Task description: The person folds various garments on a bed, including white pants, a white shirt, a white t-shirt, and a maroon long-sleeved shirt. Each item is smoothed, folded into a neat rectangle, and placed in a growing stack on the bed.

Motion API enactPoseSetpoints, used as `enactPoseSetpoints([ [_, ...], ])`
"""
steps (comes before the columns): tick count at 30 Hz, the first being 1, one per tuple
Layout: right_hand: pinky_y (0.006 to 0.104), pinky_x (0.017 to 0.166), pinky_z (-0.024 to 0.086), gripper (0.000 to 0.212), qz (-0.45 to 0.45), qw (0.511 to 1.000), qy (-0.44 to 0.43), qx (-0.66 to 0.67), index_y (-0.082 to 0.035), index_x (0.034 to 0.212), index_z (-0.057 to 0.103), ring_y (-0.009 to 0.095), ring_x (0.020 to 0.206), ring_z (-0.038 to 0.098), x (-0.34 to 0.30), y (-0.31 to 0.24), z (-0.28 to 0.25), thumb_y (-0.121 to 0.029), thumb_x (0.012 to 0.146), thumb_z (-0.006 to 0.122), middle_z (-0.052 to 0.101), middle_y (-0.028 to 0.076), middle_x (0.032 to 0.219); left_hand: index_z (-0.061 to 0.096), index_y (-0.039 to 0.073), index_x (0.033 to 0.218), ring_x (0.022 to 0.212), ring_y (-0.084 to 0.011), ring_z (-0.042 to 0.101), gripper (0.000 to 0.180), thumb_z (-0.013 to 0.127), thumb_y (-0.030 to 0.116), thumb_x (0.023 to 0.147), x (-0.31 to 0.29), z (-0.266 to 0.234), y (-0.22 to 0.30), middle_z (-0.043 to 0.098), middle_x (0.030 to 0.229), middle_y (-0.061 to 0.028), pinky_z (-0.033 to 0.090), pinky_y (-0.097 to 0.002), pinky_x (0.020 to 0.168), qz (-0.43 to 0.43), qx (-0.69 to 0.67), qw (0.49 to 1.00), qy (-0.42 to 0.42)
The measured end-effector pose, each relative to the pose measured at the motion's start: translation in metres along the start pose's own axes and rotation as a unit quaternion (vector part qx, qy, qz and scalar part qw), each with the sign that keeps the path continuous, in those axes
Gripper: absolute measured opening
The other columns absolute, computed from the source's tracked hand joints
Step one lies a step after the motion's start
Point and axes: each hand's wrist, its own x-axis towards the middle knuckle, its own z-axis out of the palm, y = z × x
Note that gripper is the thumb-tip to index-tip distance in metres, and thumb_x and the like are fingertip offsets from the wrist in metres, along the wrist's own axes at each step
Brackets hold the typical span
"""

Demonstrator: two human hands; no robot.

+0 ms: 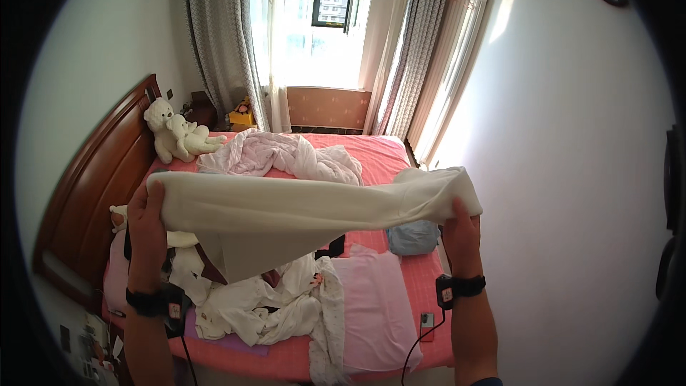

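Observation:
A cream-white cloth item (279,204), perhaps a garment, is stretched sideways in the air above the bed. My left hand (148,211) grips its left end, thumb up along the edge. At the other end, my right hand (463,236) is closed on a bunched, folded part. One corner of the cloth droops below the middle; its exact kind cannot be made out. Beneath it lies a heap of rumpled white clothes (250,307), beside a flat pale pink cloth (375,307). Both wrists wear black straps with small devices and cables.
The bed has a coral-pink sheet (389,150) and a brown wooden headboard (86,193). A crumpled pale pink quilt (286,154) and white teddy bears (175,132) lie at the far side. A blue-grey bundle (413,238) and a phone (426,327) rest on the right. A white wall (564,193) stands beyond.

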Motion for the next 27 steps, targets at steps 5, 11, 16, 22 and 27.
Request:
enactPoseSetpoints([
  [5,0.0358,0.115,0.042,0.047,-0.012,0.996,0.076,-0.054,0.001,0.149,0.051,0.019,0.134,0.054,-0.123,0.025,-0.060,-0.003,0.103,0.060,0.058,0.008,0.145,0.071,-0.004,0.116,0.089,-0.0078,0.062,0.034,0.059,0.027,0.111,-0.133,-0.029,-0.088,0.073,0.101,-0.0010,0.051,-0.0273,0.078,-0.127,0.054,0.988,-0.067],
  [11,0.0373,0.099,0.053,0.039,0.246,0.934,0.173,-0.191,0.000,0.139,0.060,0.017,0.123,0.059,-0.303,0.121,-0.162,-0.010,0.102,0.068,0.064,0.007,0.135,0.072,0.002,0.109,0.086,-0.0091,0.063,0.029,0.065,0.030,0.108,-0.336,-0.078,-0.309,0.072,0.097,0.0000,0.051,-0.0288,0.079,-0.435,0.031,0.893,-0.109],
  [16,0.0380,0.088,0.056,0.047,0.488,0.791,0.246,-0.275,-0.001,0.137,0.061,0.020,0.109,0.067,-0.424,0.214,-0.220,-0.024,0.099,0.074,0.069,0.007,0.125,0.067,0.004,0.115,0.088,-0.0190,0.071,0.030,0.065,0.032,0.105,-0.434,-0.091,-0.391,0.072,0.098,-0.0060,0.055,-0.0363,0.074,-0.679,0.084,0.725,-0.085],
  [22,0.0368,0.071,0.056,0.038,0.667,0.664,0.116,-0.317,0.000,0.110,0.075,0.019,0.085,0.066,-0.493,0.255,-0.255,-0.034,0.094,0.080,0.071,0.004,0.100,0.068,0.000,0.111,0.079,-0.0233,0.075,0.027,0.067,0.026,0.103,-0.478,-0.114,-0.414,0.073,0.097,-0.0108,0.057,-0.0375,0.065,-0.673,0.121,0.725,-0.077],
  [27,0.0307,0.063,0.051,0.038,0.678,0.660,0.118,-0.301,-0.001,0.108,0.076,0.015,0.076,0.063,-0.482,0.269,-0.278,-0.036,0.094,0.079,0.069,0.002,0.090,0.070,-0.004,0.092,0.065,-0.0222,0.072,0.026,0.072,0.021,0.098,-0.489,-0.115,-0.410,0.071,0.080,-0.0099,0.054,-0.0370,0.057,-0.656,0.211,0.721,-0.071],
])
